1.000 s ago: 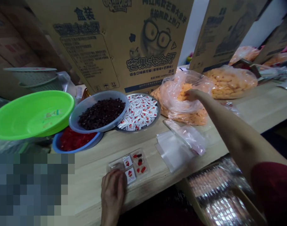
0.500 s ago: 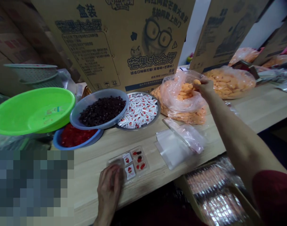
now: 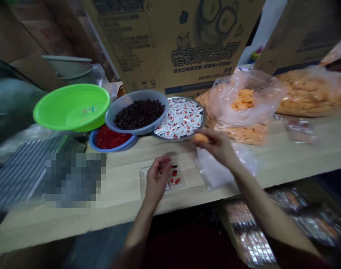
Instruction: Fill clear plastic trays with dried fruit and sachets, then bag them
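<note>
My right hand (image 3: pixel 216 145) pinches 1 orange piece (image 3: pixel 200 138) between thumb and fingertips, held up above the table (image 3: pixel 117 175) near the front rim of the metal plate (image 3: pixel 204 116) of sachets (image 3: pixel 181 117). My left hand (image 3: pixel 156 177) is bent over the clear tray (image 3: pixel 143 181), fingers half curled; it is blurred and hides the middle of the tray, so I cannot tell whether it grasps anything. The tray lies flat on the table just in front of me, with small red and dark pieces (image 3: pixel 175 173) showing in its right-hand compartments. The orange piece looks soft, so too hard a pinch could dent it, while too loose a hold could drop it among the sachets or onto the table. My left wrist is close above the tray's near edge; a knock there could slide or tip the tray and jolt the small pieces out of their places. My right forearm passes over the flat plastic bags (image 3: pixel 212 172), and a low sweep could drag them. Behind it, the open orange bag (image 3: pixel 223 108) gapes, and a bump could spill its contents.
</note>
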`<action>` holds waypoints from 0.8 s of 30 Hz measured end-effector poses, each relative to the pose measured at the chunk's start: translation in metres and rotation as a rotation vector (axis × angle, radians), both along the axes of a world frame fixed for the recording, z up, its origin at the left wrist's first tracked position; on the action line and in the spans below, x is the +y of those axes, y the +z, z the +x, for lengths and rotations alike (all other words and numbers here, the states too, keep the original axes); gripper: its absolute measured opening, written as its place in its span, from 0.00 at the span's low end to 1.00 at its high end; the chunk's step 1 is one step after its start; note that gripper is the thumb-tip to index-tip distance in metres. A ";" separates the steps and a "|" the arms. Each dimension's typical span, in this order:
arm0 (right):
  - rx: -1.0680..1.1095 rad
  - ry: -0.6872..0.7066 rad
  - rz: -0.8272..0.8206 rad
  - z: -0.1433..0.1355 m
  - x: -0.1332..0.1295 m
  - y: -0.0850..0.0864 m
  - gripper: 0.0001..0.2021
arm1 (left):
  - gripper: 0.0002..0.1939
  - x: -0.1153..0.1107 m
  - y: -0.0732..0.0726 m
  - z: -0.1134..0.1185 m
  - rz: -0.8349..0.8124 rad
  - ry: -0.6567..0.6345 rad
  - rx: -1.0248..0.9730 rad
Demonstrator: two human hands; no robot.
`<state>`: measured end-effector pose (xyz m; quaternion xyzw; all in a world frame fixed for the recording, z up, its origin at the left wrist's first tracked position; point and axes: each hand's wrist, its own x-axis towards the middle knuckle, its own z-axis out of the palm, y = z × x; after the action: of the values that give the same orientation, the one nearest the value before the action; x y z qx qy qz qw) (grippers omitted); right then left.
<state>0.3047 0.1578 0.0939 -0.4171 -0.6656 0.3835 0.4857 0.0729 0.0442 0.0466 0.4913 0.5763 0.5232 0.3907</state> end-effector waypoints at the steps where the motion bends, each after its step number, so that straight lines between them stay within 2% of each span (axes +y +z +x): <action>1: 0.037 0.044 -0.053 -0.025 -0.018 -0.016 0.17 | 0.13 0.004 0.001 0.005 -0.015 -0.021 -0.057; 3: 0.062 0.114 -0.110 -0.068 -0.046 -0.044 0.17 | 0.14 0.009 -0.002 0.009 -0.024 -0.007 -0.129; 5: 0.053 0.113 -0.113 -0.104 -0.061 -0.064 0.18 | 0.13 0.008 -0.009 0.003 -0.018 0.060 -0.157; 7: 0.057 0.125 -0.120 -0.132 -0.066 -0.076 0.19 | 0.13 0.005 -0.016 -0.014 -0.003 0.135 -0.160; 10: 0.142 0.272 -0.209 -0.158 -0.064 -0.086 0.27 | 0.14 0.000 -0.021 -0.053 0.009 0.212 -0.159; 12: 0.181 0.347 -0.250 -0.163 -0.062 -0.093 0.31 | 0.14 -0.001 -0.023 -0.079 -0.005 0.209 -0.115; 13: 0.171 0.350 -0.239 -0.163 -0.062 -0.097 0.29 | 0.14 -0.001 -0.024 -0.091 -0.019 0.176 -0.060; 16: 0.010 0.293 -0.101 -0.151 -0.066 -0.111 0.16 | 0.11 0.000 -0.028 -0.110 -0.079 -0.067 0.239; 18: -0.114 0.283 -0.012 -0.142 -0.073 -0.120 0.13 | 0.11 -0.001 -0.031 -0.110 -0.127 -0.249 0.465; 19: -0.162 0.293 0.018 -0.138 -0.076 -0.124 0.13 | 0.12 -0.002 -0.033 -0.107 -0.139 -0.294 0.567; 20: -0.200 0.306 0.042 -0.135 -0.080 -0.127 0.14 | 0.12 -0.003 -0.035 -0.104 -0.138 -0.297 0.657; 24: -0.291 0.317 0.119 -0.133 -0.091 -0.137 0.15 | 0.15 -0.015 -0.038 -0.096 -0.051 -0.125 0.849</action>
<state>0.1714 0.0664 -0.0429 -0.3287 -0.8076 0.3507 0.3418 -0.0235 0.0287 0.0081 0.6873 0.6678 0.2354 0.1621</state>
